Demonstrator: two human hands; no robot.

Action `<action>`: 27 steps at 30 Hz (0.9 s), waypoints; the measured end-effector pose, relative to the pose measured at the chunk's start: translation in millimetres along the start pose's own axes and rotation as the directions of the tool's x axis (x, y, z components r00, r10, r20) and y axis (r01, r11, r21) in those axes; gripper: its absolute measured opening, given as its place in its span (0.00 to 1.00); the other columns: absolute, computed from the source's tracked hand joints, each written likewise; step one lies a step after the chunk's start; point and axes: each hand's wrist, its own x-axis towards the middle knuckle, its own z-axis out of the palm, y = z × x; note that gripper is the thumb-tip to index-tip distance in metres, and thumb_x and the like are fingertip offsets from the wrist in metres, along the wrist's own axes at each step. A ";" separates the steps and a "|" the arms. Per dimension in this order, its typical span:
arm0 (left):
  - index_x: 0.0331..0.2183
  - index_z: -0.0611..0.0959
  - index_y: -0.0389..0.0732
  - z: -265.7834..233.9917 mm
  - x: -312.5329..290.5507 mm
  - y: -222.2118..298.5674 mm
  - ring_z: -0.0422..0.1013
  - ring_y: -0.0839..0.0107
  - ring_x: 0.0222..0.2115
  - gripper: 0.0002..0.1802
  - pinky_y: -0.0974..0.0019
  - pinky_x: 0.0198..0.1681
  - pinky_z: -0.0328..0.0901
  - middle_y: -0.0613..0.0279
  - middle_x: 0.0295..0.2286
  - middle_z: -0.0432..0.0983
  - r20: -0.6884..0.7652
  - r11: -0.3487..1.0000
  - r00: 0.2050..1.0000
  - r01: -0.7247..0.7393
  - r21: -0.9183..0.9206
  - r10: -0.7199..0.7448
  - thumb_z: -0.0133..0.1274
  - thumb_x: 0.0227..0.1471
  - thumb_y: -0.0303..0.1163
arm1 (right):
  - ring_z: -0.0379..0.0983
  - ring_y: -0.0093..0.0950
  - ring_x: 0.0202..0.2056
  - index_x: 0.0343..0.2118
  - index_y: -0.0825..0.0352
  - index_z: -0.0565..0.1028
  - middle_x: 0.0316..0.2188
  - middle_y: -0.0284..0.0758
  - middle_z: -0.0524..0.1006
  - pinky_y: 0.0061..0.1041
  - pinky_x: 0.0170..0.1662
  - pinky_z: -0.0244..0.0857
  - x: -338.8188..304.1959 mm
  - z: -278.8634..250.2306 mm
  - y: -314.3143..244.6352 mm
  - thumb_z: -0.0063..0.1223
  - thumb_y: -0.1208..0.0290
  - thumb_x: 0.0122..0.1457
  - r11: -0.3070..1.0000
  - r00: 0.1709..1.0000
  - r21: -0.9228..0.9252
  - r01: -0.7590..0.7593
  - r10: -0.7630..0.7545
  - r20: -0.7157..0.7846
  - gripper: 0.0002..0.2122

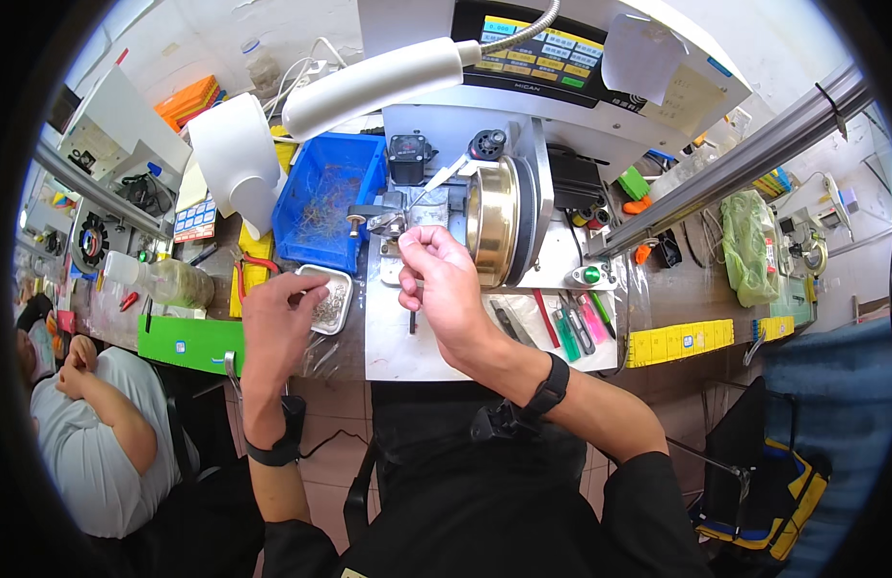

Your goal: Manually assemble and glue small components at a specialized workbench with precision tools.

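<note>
- Over the left side of the white tray (347, 292), the left hand (275, 320) bends thumb and fingers close together; whether it pinches anything I cannot tell.
- Beside those fingertips, in the tray, lie small pale pieces (332, 307): probably light, stiff and easily scattered, best nipped singly between thumb and fingertip.
- Right of the tray, the right hand (446, 284) is curled, thumb near forefinger; anything tiny inside is hidden.
- Just beyond it stands a metal fixture (389, 222), likely rigid and heavy, left of the brass-coloured drum (490, 222).
</note>
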 end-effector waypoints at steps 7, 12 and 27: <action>0.39 0.86 0.36 -6.9 -5.4 17.7 0.77 0.73 0.31 0.10 0.72 0.38 0.69 0.58 0.29 0.82 -0.202 0.935 0.979 -0.090 -0.343 0.020 0.59 0.53 0.21 | 0.61 0.16 0.23 0.39 0.65 0.69 0.26 0.27 0.66 0.18 0.24 0.57 -4.6 -4.6 1.6 0.48 0.69 0.68 1.000 1.000 -0.001 -0.017 0.017 0.013 0.06; 0.37 0.85 0.34 22.4 -19.9 54.2 0.78 0.73 0.35 0.08 0.70 0.42 0.70 0.57 0.33 0.83 -0.262 0.865 0.941 -0.306 -0.397 0.212 0.60 0.52 0.18 | 0.62 0.17 0.24 0.38 0.63 0.70 0.28 0.27 0.67 0.21 0.26 0.57 -33.0 -3.3 13.0 0.49 0.66 0.68 0.988 0.984 0.024 -0.150 0.147 0.104 0.06; 0.38 0.88 0.34 47.3 -14.2 57.6 0.79 0.71 0.33 0.12 0.71 0.39 0.71 0.54 0.33 0.84 -0.379 0.864 0.905 -0.342 -0.369 0.196 0.62 0.48 0.16 | 0.68 0.18 0.24 0.39 0.70 0.72 0.26 0.31 0.71 0.20 0.25 0.65 -20.8 -6.8 22.7 0.52 0.67 0.66 0.993 0.990 0.041 0.107 -0.110 0.087 0.10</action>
